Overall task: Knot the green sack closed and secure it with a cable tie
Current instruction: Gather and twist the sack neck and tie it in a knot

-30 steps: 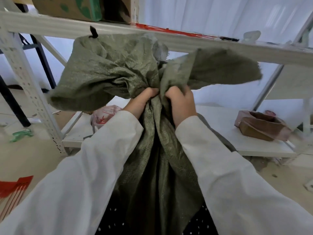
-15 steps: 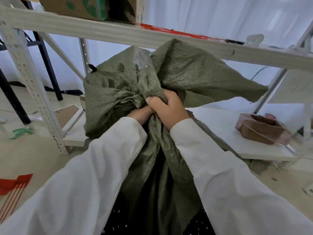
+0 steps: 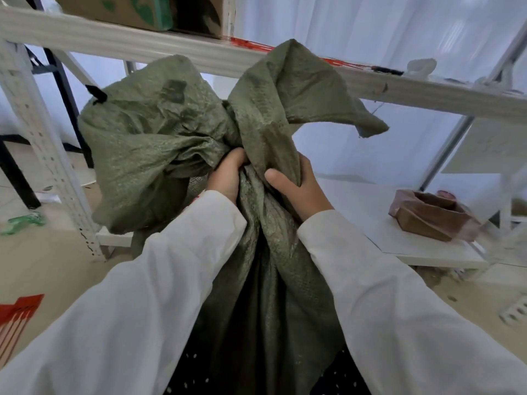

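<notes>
A green woven sack point(image 3: 265, 295) stands in front of me, its neck gathered at chest height. Two loose flaps of the mouth cross above my hands, one bulging left point(image 3: 148, 143), one pointing up and right point(image 3: 302, 92). My left hand point(image 3: 228, 178) grips the gathered neck from the left, fingers buried in the fabric. My right hand point(image 3: 299, 189) clasps the neck from the right, thumb across the front. A small black piece, perhaps a cable tie point(image 3: 97, 94), sticks out at the left flap's top edge.
A white metal rack point(image 3: 199, 52) runs behind the sack, with a cardboard box point(image 3: 119, 10) on its upper shelf. A brown open box point(image 3: 433, 215) sits on the lower white shelf point(image 3: 370, 223) at right. Red items point(image 3: 20, 312) and green scraps point(image 3: 22, 220) lie on the floor at left.
The two flaps have been crossed over each other above my hands. My right hand shifted from on top of the neck to its right side; the right flap now stands up higher.
</notes>
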